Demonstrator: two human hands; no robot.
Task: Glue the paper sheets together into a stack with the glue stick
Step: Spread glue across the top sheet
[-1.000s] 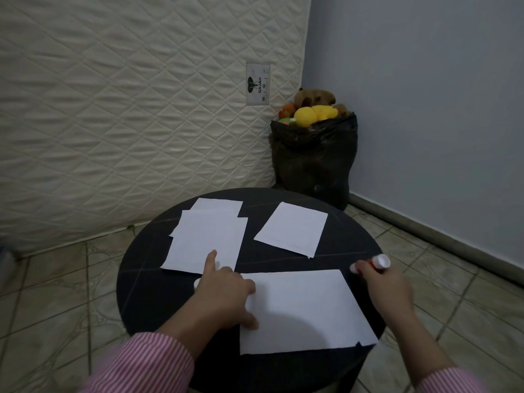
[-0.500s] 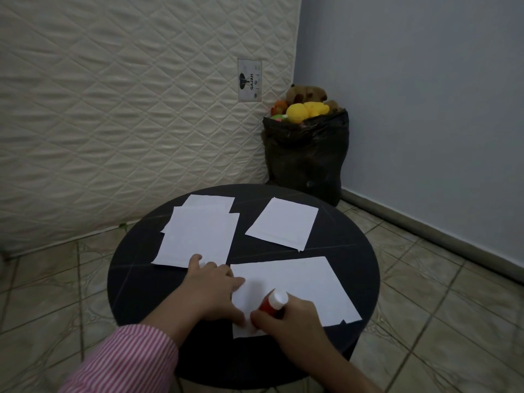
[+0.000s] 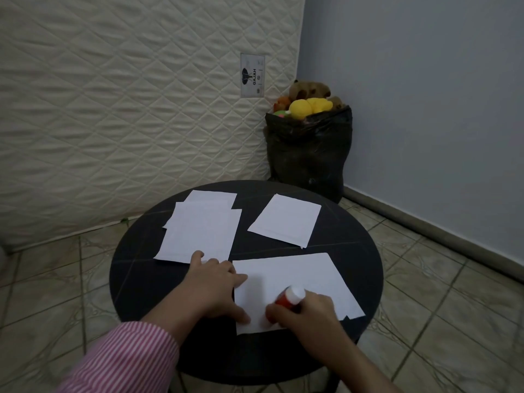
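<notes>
While "GAJAH" label [image 3: 252, 75] shows (mattress [image 3: 127, 109]), right hand [image 3: 304, 312] grips glue stick [image 3: 289, 298].

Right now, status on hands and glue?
Left hand flat, pinning near sheet edge. Right hand grips glue stick on that sheet. Nothing in the way.

Glue stick [image 3: 289, 298] tip hidden by right hand [image 3: 307, 313]; paper contact can't tell.

Red-and-white pinstriped sleeve [image 3: 127, 355] on the left arm, cuff at the forearm
</notes>
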